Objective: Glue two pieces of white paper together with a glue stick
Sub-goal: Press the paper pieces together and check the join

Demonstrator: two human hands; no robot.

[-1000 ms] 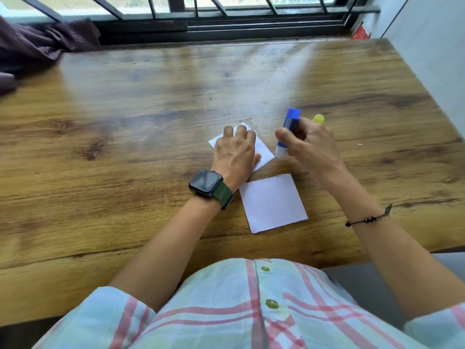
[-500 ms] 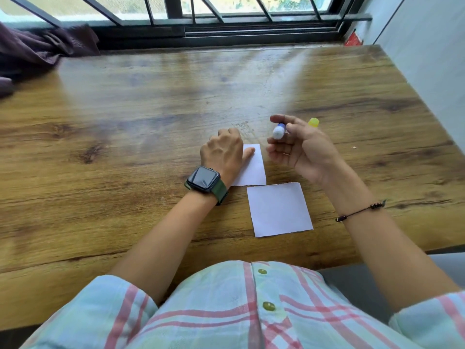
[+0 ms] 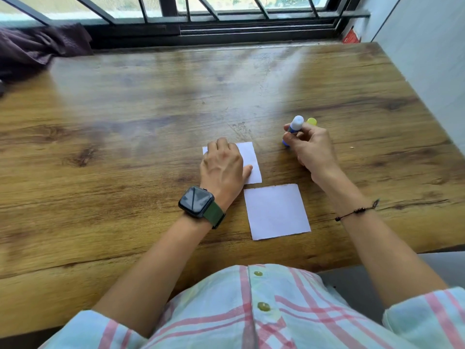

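The right hand (image 3: 310, 147) is gripping the glue stick (image 3: 293, 129) upright, its white tip up, with a yellow cap (image 3: 311, 121) just behind. The left hand (image 3: 222, 168) is pressing flat on the far paper (image 3: 249, 157), fingers spread, while the near paper (image 3: 276, 211) is lying just beside it on the wooden table (image 3: 125, 122)

Two white paper squares are lying flat on the wooden table. The far paper (image 3: 247, 161) is sitting partly covered, only its right strip and a sliver of its upper left corner showing. The near paper (image 3: 276, 211) is lying fully exposed just below and to the right of it, a narrow gap between them. The glue stick (image 3: 294, 127), blue-bodied, is standing tilted, its uncapped whitish tip pointing up. Its yellow cap (image 3: 311, 121) is sitting just behind.
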